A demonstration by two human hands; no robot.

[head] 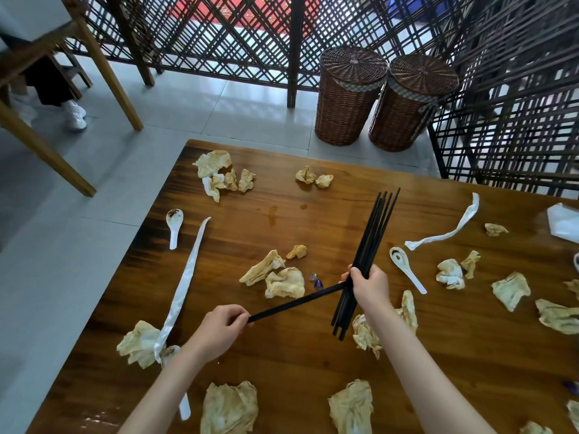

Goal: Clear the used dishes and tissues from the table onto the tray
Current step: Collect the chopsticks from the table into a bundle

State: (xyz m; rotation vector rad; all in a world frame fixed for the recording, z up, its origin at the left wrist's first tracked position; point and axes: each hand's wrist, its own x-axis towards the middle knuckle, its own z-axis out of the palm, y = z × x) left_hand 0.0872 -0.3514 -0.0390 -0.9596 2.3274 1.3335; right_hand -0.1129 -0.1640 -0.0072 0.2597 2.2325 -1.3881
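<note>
A dark lattice screen point(250, 36) of crossed slats runs along the far side of the room and turns the corner at the right, standing on a pale grey tiled floor point(78, 198). The big wooden table point(282, 355) fills the near half of the view, its varnished top marked with small wet stains toward the far edge. Off to the left stand the legs of a light wooden chair point(103, 73), with someone's white shoe point(76, 115) on the floor beside them. Two lidded wicker baskets point(351, 95) stand side by side, touching, against the screen beyond the table's far edge; what they hold cannot be seen. Across the tabletop lie many crumpled, stained tissues point(285, 281), singly and in small heaps, along with long twisted white wrappers point(185, 283). One white ceramic spoon point(174, 223) lies near the left edge and another point(405, 267) lies just right of centre. Above the middle of the table the right hand point(369, 285) is clamped round a bundle of black chopsticks point(372, 239), held upright and fanned at the top. The left hand point(219, 330) pinches the near end of a single black chopstick point(297, 303), whose far end reaches the bundle at the right hand.
</note>
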